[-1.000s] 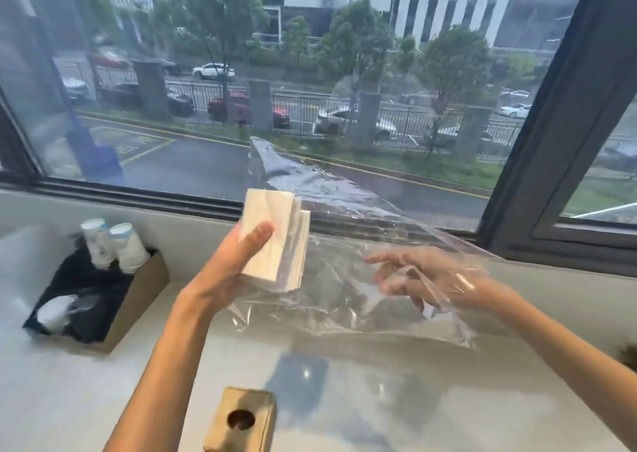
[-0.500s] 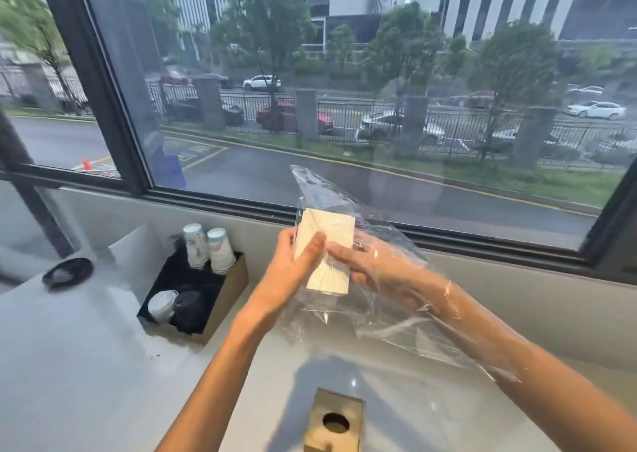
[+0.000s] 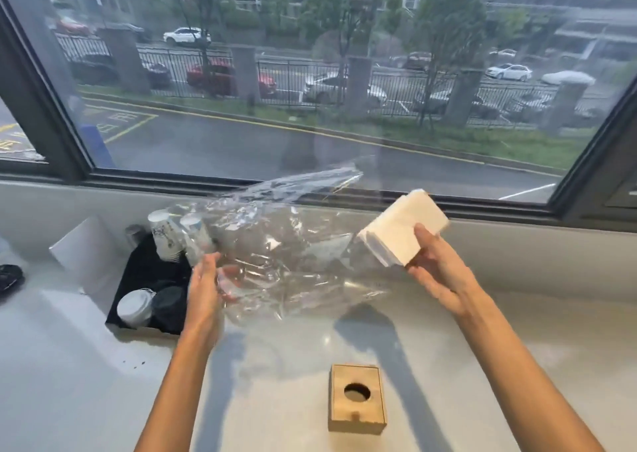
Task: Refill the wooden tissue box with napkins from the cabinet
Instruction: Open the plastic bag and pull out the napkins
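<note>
Hands apart over the white surface [image 3: 517, 365]. Right hand [image 3: 439, 272] grips a stack of white napkins [image 3: 403, 231], thumb on top, fingers under, the stack tilted. Left hand [image 3: 203, 289] is closed on one end of an empty clear plastic bag [image 3: 286, 245], which billows across toward the napkins.

Wooden tissue box [image 3: 356, 398] sits near the front edge, round hole up, lid apparently still on.

Risks, as I judge them:
- the loose stack could fan out or shed sheets if the pinch slackens;
- the trailing bag may snag the paper cups [image 3: 175, 234] in the black tray [image 3: 144, 272] just beside the left hand;
- the box needs opening, and both hands are occupied.
</note>
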{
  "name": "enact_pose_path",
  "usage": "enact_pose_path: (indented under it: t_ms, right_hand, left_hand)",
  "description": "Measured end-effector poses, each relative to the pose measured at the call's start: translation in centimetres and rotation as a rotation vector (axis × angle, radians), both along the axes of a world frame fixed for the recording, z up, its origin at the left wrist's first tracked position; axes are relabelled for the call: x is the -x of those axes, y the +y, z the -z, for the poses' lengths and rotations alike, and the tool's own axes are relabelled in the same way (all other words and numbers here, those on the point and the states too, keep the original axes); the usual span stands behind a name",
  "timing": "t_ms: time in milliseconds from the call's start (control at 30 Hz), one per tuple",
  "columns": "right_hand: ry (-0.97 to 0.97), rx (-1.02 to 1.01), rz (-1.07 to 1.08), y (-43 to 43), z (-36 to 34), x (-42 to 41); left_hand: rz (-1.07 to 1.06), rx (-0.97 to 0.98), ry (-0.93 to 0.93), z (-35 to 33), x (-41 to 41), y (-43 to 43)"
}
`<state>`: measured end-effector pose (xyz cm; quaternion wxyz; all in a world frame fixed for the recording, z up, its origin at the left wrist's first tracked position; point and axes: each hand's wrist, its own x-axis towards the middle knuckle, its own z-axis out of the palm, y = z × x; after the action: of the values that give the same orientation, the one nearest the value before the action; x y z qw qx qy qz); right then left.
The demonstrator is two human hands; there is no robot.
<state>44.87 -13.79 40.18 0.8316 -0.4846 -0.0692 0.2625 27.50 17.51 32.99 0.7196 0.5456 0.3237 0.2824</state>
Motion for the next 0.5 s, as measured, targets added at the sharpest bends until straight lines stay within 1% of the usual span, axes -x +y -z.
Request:
enact_pose_path:
  t_ms: [100,167,233,300,400,500]
  right_hand:
    - [0.163,-0.176,0.189,-2.1,5.4,0.1]
    - [0.278,-0.212,0.252,-3.9,9.8,0.7]
    - [0.397,-0.205,0.299,-6.2,14.3,2.3]
    - [0.534,-0.173,0.368,-8.4,18.7,4.3]
    - [0.67,-0.076,0.424,-11.3,24.6,7.4]
    - [0.815,-0.006,0.473,-13.5,28.6,10.0]
  left_hand:
    - [-0.137,0.151,0.098,6.8,1.8,0.4]
    - [-0.177,0.237,0.215,11.3,3.1,-1.2]
    - [-0.213,0.341,0.336,15.6,4.7,-2.9]
    - [-0.267,0.443,0.405,19.2,6.2,-4.9]
    - [-0.394,0.603,0.437,22.3,7.6,-7.4]
    - [-0.506,0.764,0.431,24.3,8.8,-9.3]
